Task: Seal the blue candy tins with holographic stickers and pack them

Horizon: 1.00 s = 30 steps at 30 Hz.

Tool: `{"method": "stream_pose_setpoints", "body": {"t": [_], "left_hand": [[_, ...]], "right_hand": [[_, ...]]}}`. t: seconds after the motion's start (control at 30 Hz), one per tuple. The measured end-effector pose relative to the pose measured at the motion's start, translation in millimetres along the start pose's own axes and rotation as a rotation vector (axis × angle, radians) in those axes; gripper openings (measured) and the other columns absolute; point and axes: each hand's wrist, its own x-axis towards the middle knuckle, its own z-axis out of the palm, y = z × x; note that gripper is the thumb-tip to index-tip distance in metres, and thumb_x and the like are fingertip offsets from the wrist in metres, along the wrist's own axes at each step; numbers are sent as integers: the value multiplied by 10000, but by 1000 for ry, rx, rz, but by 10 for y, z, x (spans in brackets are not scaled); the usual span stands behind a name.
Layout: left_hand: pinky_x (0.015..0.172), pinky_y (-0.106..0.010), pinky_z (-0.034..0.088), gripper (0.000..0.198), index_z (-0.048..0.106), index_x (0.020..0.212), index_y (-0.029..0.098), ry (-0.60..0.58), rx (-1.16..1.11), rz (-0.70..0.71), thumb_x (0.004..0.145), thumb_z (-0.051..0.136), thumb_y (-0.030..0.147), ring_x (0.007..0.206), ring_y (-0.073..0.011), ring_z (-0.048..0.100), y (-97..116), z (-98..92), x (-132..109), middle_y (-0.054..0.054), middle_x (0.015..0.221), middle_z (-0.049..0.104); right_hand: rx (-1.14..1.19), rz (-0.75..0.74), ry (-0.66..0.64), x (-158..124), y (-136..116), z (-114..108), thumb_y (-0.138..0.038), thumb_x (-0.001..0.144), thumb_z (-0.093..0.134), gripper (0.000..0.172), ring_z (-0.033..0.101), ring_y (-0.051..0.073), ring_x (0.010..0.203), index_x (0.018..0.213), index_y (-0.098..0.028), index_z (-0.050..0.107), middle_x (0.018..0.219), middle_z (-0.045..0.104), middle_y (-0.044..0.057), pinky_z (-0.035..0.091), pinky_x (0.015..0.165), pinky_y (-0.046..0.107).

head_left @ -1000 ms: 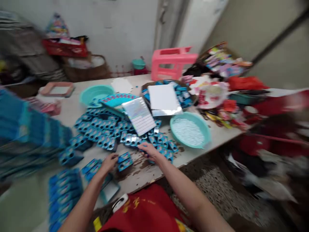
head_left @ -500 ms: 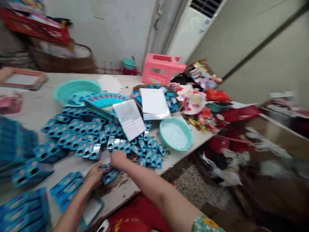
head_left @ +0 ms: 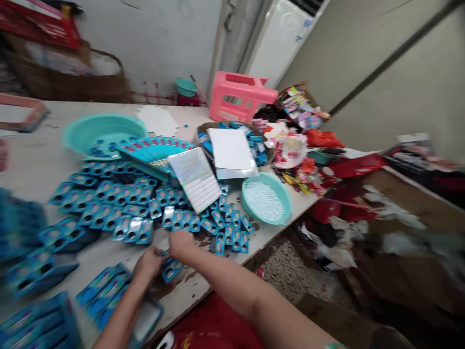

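Note:
My left hand (head_left: 148, 263) is closed, its fingertips pinched at the edge of a small blue printed box (head_left: 171, 269) low over the table's front. My right hand (head_left: 181, 243) is curled against the same box from the other side; its fingertips are hidden behind the hand. Just beyond my hands lie rows of blue boxes with round dark holes (head_left: 134, 230). Left of my left forearm lie several longer blue boxes (head_left: 105, 291). A blue-edged tray or box with a pale inside (head_left: 145, 320) sits partly behind that forearm.
A turquoise basin (head_left: 105, 127) holds small blue pieces, and a smaller turquoise bowl (head_left: 286, 213) holds white bits. Fanned blue cards (head_left: 156, 150) and a silvery sheet (head_left: 196, 179) lie atop the boxes. Behind stand a pink stool (head_left: 236, 97) and a basket of blue packs.
The view has shifted slightly, so the table items sit further left. Both hands stay together at the small blue box, with little change in their grip.

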Motion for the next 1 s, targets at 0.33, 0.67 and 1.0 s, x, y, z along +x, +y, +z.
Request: {"method": "stream_pose_setpoints", "body": {"t": [0.33,0.67,1.0], "left_hand": [[653,-244,464,321,610,1050,193,205,-389,237,773,541,339,761,-157,602,-77,-117,-790,-60,977,646],[474,-198,428,165,571,784,163,162,-611,186,720,523,307,615,-119,548,6,342,-1229,-16,779,567],[422,-195,348,321,534,922,189,160,-309,-194,650,669,293,416,-107,512,-47,243,-825,62,541,558]], "right_hand": [[332,-159,256,-413,401,178,-455,866,469,354,614,182,753,760,-156,627,762,664,58,430,674,258],[980,-151,251,-906,337,920,-555,807,482,363,504,126,535,724,-203,512,606,564,-31,385,539,232],[296,-48,202,-644,783,548,-497,855,476,395,623,244,835,989,-131,533,890,671,120,401,694,290]]}}
